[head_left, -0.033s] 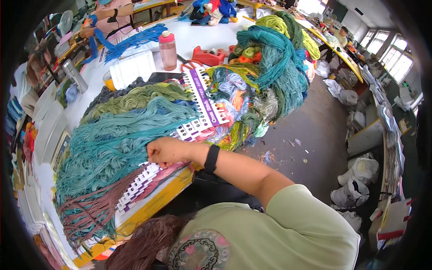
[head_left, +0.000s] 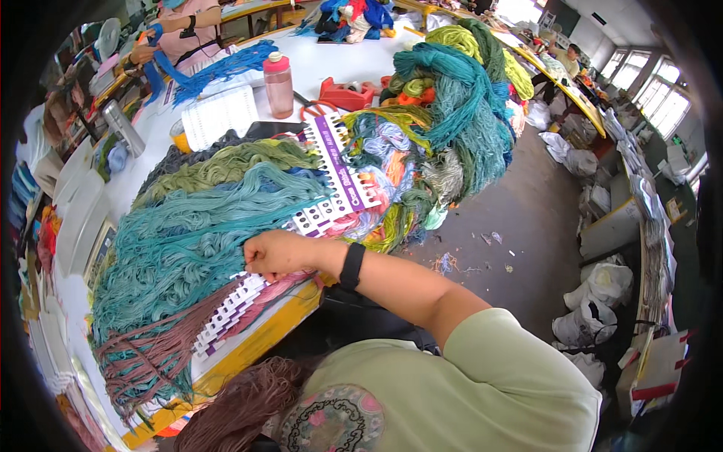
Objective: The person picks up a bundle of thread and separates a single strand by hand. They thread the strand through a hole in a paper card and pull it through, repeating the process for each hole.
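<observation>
My right hand point(head_left: 277, 252), with a black band on its wrist, is closed in a pinch at the table's near edge. Whatever its fingertips hold is hidden beneath them. Just below them, a row of overlapping white-and-purple notched thread cards point(head_left: 230, 313) slants down to the left, with mauve-brown thread point(head_left: 162, 324) spread from it and pink thread point(head_left: 282, 290) alongside. Above and left of the hand lies a thick spread of teal thread point(head_left: 181, 233). More punched purple-and-white cards point(head_left: 343, 177) lie beyond the hand. My left hand is out of sight. Brown strands point(head_left: 237, 407) hang by my shirt.
Bundles of teal and green thread point(head_left: 452, 98) are heaped at the table's right side. Farther back stand a pink bottle point(head_left: 278, 87), a red tool point(head_left: 346, 93), orange-handled scissors point(head_left: 318, 111) and a steel flask point(head_left: 124, 128). Across the table, a person's hands point(head_left: 147, 53) hold blue thread.
</observation>
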Demonstrator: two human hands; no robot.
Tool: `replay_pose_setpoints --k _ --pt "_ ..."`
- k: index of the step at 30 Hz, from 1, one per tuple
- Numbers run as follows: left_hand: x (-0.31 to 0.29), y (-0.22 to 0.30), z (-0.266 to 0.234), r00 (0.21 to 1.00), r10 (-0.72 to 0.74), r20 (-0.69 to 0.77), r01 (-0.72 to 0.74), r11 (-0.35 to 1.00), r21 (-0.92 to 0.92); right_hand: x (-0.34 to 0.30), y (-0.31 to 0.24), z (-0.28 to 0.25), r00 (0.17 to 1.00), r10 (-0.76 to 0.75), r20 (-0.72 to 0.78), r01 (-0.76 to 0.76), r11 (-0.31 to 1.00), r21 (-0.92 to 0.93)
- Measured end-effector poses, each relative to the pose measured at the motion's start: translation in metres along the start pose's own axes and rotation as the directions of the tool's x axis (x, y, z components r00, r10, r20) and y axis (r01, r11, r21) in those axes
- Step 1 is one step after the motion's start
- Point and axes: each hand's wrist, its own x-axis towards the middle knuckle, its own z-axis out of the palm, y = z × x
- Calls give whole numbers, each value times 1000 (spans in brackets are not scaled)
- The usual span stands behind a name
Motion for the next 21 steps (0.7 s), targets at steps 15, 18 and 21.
replay_pose_setpoints --k 15,18,21 --pt "-6 -9 14 1000 -16 11 16 999 -34 -1 -4 3 1000 -12 -5 12 1000 6" --pt "-8 -8 15 999 -28 18 28 999 -23 -3 -3 1 1000 6 -18 -6 1000 -4" --pt "-8 -9 16 1000 -22 14 22 1000 -14 -3 -2 1 1000 -1 -26 1 1000 -4"
